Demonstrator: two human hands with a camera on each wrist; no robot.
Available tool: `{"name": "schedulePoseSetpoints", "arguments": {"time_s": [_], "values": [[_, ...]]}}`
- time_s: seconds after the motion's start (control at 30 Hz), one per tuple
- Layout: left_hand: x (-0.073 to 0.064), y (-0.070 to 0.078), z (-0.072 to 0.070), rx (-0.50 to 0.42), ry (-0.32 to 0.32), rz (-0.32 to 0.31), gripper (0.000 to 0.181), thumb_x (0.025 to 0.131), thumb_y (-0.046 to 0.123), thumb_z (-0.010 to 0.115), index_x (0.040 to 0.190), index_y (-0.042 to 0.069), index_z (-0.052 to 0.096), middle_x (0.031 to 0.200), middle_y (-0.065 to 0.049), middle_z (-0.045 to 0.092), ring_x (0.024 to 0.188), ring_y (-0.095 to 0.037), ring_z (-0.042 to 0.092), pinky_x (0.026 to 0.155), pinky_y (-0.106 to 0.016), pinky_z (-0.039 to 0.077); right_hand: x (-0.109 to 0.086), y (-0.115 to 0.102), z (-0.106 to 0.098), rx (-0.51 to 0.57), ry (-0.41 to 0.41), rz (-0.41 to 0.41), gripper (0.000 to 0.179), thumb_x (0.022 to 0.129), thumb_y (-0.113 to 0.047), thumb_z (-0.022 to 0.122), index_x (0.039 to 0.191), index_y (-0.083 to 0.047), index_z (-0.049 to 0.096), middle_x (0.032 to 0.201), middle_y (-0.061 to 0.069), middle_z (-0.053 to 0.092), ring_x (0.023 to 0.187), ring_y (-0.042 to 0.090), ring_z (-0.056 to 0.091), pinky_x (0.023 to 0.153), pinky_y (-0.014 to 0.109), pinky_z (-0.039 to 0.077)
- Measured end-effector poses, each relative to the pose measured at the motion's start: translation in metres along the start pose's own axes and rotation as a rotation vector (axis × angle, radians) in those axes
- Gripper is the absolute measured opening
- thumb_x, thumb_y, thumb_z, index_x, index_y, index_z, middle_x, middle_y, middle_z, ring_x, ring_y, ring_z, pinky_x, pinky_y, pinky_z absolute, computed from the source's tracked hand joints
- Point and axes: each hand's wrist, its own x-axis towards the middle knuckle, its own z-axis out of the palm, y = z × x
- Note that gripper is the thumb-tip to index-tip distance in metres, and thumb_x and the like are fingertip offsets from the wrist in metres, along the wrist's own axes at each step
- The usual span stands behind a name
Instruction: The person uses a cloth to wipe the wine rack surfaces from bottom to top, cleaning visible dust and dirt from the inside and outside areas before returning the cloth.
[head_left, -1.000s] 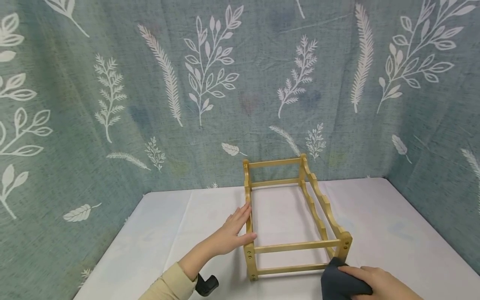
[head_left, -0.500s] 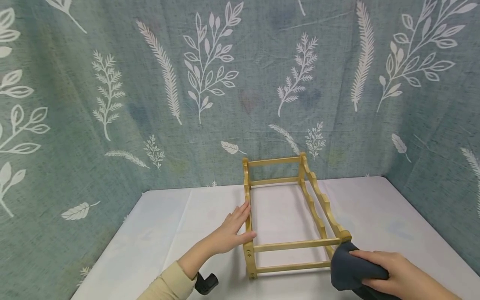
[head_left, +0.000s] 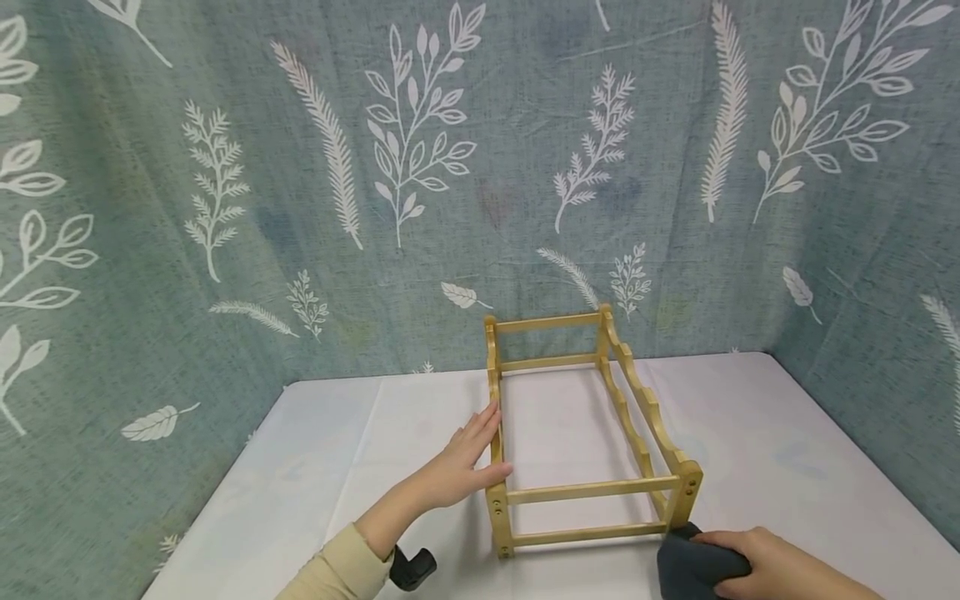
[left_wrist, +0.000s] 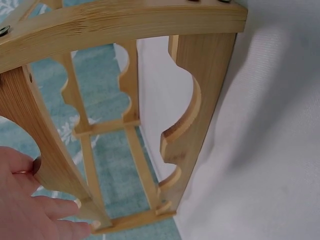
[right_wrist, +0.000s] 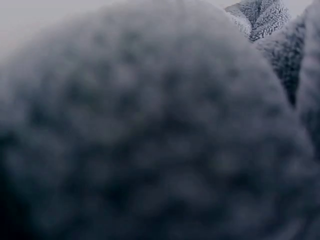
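Observation:
A light wooden rack with scalloped side rails [head_left: 637,387] stands on the white-covered table. My left hand [head_left: 461,468] rests on its left upper rail, fingers extended and thumb toward the near end. In the left wrist view, the left fingers [left_wrist: 55,206] lie against the wood beside a curved notch. My right hand [head_left: 772,567] grips a bunched dark blue-grey cloth [head_left: 693,571] at the foot of the rack's near right post [head_left: 683,493]. Its fluffy towelling [right_wrist: 165,125] fills most of the right wrist view and hides the right fingers there.
A small black object [head_left: 412,570] shows beside the left sleeve [head_left: 348,562]. Green leaf-patterned fabric [head_left: 420,275] hangs behind and at both sides of the white table surface [head_left: 330,467].
The right hand with the cloth went up and right over the near right post, then back down to its foot. The left hand and the rack kept their places.

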Motion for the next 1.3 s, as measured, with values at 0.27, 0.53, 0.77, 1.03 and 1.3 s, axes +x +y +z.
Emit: {"name": "schedulePoseSetpoints", "arguments": {"time_s": [0.27, 0.53, 0.77, 1.03, 1.3], "values": [[-0.001, -0.001, 0.000, -0.007, 0.005, 0.003, 0.079, 0.091, 0.053, 0.043, 0.147, 0.009, 0.009, 0.155, 0.000, -0.004, 0.140, -0.028, -0.006, 0.110, -0.055, 0.002, -0.011, -0.008, -0.015, -0.231, 0.079, -0.093, 0.057, 0.078, -0.030, 0.070, 0.123, -0.001, 0.054, 0.116, 0.015, 0.060, 0.096, 0.016, 0.061, 0.072, 0.040, 0.051], [0.000, 0.000, 0.001, -0.010, 0.003, 0.002, 0.080, 0.091, 0.054, 0.043, 0.147, 0.009, 0.008, 0.155, 0.001, -0.004, 0.140, -0.027, -0.007, 0.110, -0.054, 0.002, -0.040, -0.028, -0.038, -0.369, 0.261, -0.218, 0.062, 0.079, -0.039, 0.068, 0.129, -0.005, 0.050, 0.113, 0.017, 0.062, 0.092, 0.008, 0.061, 0.063, 0.022, 0.049], [0.000, 0.000, 0.001, -0.013, -0.001, 0.002, 0.080, 0.091, 0.054, 0.042, 0.147, 0.009, 0.008, 0.155, 0.000, -0.005, 0.140, -0.026, -0.007, 0.110, -0.054, 0.001, -0.046, -0.035, -0.044, -0.391, 0.313, -0.235, 0.060, 0.079, -0.039, 0.068, 0.127, -0.008, 0.051, 0.111, 0.016, 0.062, 0.089, 0.009, 0.062, 0.061, 0.021, 0.048], [0.000, -0.001, 0.000, -0.009, -0.002, 0.007, 0.079, 0.091, 0.053, 0.043, 0.147, 0.009, 0.008, 0.155, 0.000, -0.004, 0.140, -0.025, -0.005, 0.111, -0.053, 0.002, -0.028, -0.025, -0.029, -0.243, 0.156, -0.093, 0.058, 0.078, -0.034, 0.070, 0.122, -0.001, 0.053, 0.115, 0.017, 0.059, 0.095, 0.029, 0.060, 0.070, 0.039, 0.051], [-0.001, 0.000, 0.000, -0.002, 0.003, 0.013, 0.078, 0.092, 0.051, 0.043, 0.147, 0.008, 0.008, 0.155, -0.002, -0.004, 0.141, -0.023, -0.002, 0.110, -0.054, 0.003, -0.004, -0.006, -0.013, -0.176, 0.064, -0.048, 0.048, 0.077, -0.022, 0.071, 0.117, 0.001, 0.056, 0.110, 0.017, 0.061, 0.090, 0.025, 0.061, 0.069, 0.044, 0.050]]}}
